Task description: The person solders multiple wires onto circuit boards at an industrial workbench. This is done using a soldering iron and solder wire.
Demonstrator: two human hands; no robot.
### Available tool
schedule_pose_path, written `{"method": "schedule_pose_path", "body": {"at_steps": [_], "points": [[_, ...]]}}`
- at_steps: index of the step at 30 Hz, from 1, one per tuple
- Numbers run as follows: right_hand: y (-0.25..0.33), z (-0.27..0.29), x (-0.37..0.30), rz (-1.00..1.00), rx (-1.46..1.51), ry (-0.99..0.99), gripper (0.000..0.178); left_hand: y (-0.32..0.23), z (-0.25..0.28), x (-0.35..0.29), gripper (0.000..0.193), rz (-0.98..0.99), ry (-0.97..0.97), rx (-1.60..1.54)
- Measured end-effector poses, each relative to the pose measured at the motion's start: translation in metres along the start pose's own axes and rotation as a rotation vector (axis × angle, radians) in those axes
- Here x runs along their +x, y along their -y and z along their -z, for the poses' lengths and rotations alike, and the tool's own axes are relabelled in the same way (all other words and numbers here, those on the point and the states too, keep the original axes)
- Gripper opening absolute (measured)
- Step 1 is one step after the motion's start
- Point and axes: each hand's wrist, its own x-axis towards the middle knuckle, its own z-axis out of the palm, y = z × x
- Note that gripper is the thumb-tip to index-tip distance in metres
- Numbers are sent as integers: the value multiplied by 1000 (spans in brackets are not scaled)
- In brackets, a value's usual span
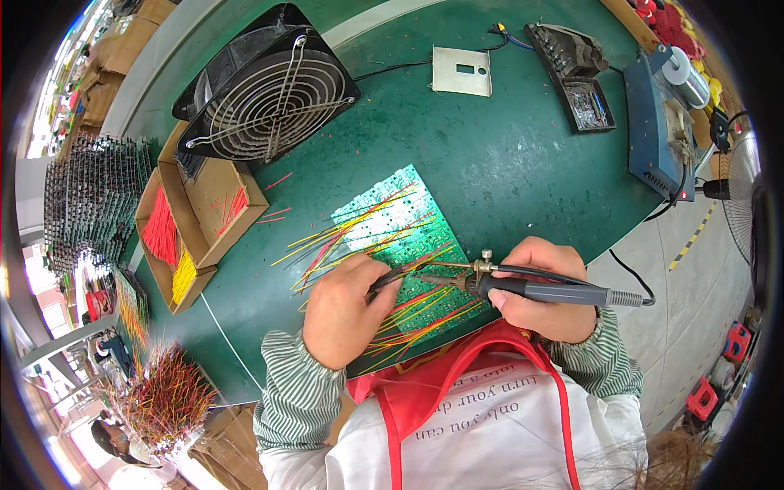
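Observation:
My right hand grips a grey-and-black soldering iron with a thin brass feed tube fixed along it. The iron's tip points left, over a green circuit board panel. My left hand is closed in a pinch at the panel's left side, around something slim and dark, perhaps tweezers or black wires; my fingers hide most of it. Its far end reaches close to the feed tube. Rows of red, yellow and black wires stick out leftward from the panel, some passing beneath my left hand.
At the left, cardboard trays hold red wires and yellow wires. Behind them stands a black fan. A blue solder station with a wire spool, a black parts box and a metal plate lie further back.

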Motion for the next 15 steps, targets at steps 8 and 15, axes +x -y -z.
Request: {"method": "schedule_pose_path", "body": {"at_steps": [8, 15], "points": [[2, -2, 5, 14, -10, 21, 18, 2, 3, 3, 14, 4, 38, 8], [6, 5, 0, -26, 25, -3, 18, -1, 5, 2, 14, 43, 56, 17]]}}
